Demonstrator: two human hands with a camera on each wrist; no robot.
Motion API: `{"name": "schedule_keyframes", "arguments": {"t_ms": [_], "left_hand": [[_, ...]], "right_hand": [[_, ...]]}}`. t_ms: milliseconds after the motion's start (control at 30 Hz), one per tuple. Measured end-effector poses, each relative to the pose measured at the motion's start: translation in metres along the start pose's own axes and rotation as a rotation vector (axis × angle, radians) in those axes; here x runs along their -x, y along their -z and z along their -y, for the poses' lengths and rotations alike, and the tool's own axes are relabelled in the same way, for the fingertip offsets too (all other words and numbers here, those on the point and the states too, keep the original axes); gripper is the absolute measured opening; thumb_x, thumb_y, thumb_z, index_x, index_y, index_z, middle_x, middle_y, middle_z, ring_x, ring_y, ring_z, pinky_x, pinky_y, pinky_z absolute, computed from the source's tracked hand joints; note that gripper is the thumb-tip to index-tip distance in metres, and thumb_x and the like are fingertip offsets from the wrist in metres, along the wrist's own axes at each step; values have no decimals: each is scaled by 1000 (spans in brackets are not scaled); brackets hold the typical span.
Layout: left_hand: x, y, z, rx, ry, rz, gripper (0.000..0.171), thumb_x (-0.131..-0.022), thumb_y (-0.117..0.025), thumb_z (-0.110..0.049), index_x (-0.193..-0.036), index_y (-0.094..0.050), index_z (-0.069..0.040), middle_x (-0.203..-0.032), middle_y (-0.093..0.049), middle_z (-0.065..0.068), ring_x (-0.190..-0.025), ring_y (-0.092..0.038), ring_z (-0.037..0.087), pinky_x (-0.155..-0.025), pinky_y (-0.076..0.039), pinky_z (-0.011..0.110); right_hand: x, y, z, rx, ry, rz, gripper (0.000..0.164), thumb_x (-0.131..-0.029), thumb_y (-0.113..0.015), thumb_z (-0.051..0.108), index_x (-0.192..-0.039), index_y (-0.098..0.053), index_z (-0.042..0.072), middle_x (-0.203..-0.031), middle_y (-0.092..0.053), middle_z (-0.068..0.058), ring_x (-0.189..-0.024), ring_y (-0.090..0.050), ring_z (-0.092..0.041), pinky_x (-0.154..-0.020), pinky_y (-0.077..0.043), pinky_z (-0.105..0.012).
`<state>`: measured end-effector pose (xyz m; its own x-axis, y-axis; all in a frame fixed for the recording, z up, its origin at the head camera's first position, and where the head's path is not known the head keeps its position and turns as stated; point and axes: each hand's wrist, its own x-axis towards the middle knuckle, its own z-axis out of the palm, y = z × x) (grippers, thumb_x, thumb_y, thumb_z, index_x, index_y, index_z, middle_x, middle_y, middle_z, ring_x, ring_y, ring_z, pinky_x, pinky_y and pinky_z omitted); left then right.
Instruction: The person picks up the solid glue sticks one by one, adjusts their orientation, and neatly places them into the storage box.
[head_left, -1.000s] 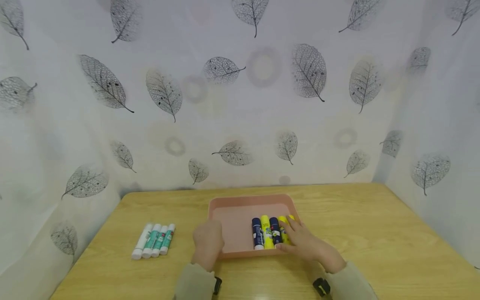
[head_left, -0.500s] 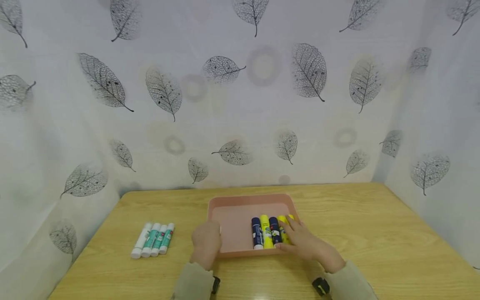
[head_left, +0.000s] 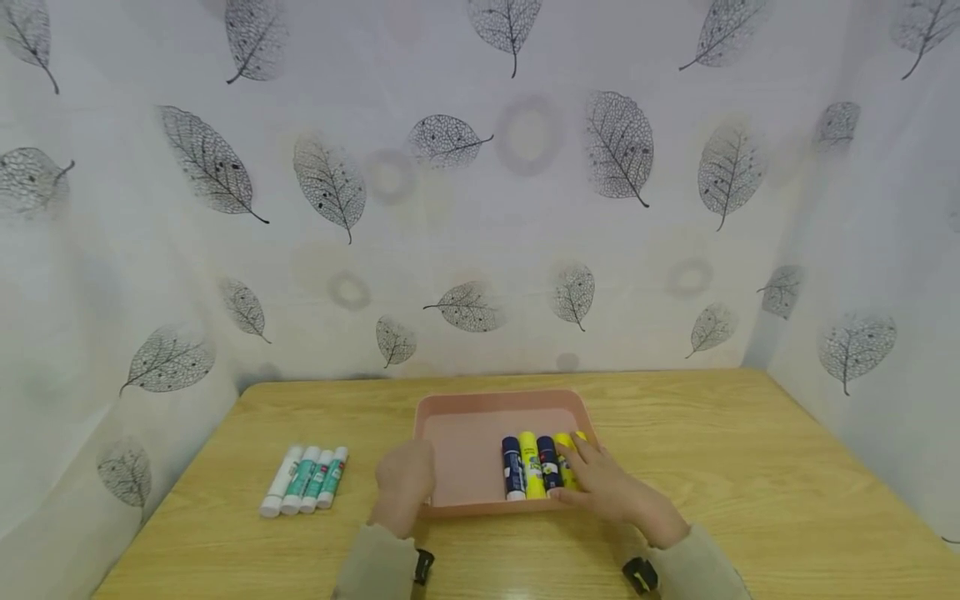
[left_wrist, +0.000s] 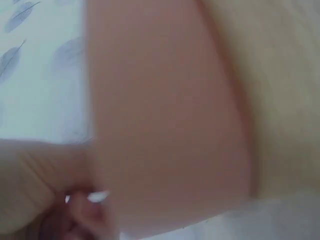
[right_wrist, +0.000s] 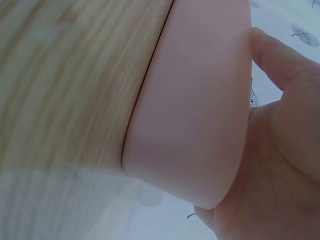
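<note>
In the head view my left hand is curled at the near left corner of the pink tray. Specks of white show between its fingers in the left wrist view, from a small thing mostly hidden in the fist; I cannot tell its kind. My right hand lies with fingers spread over the tray's right end, covering parts of the yellow glue sticks. Beside it, a yellow glue stick lies between a navy glue stick and another navy one. The right thumb meets the tray's rim in the right wrist view.
Left of the tray, a white glue stick and several teal-and-white glue sticks lie side by side on the wooden table. A leaf-patterned curtain hangs behind and at both sides.
My left hand has shifted a little to the left and nearer, uncovering more of the tray's left rim. The right hand and the glue sticks stay nearly where they were.
</note>
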<state>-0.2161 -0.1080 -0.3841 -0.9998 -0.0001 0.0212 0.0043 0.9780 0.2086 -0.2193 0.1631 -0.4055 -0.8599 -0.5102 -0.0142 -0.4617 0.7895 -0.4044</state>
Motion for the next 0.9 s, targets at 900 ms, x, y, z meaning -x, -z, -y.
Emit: {"name": "schedule_keyframes", "arguments": {"t_ms": [900], "left_hand": [[9,36,108,264,190,30,25,-79,-59,-11,-95,-57,8,-90,-59,20,-71,-55,25,-56,-45,41]], "right_hand": [[0,-1,1,-20,-17,-1,69,-85,-52,42,-132,-32,-4,-138,-14,-30,-126,-11,-44,-98,-10,-56]]}}
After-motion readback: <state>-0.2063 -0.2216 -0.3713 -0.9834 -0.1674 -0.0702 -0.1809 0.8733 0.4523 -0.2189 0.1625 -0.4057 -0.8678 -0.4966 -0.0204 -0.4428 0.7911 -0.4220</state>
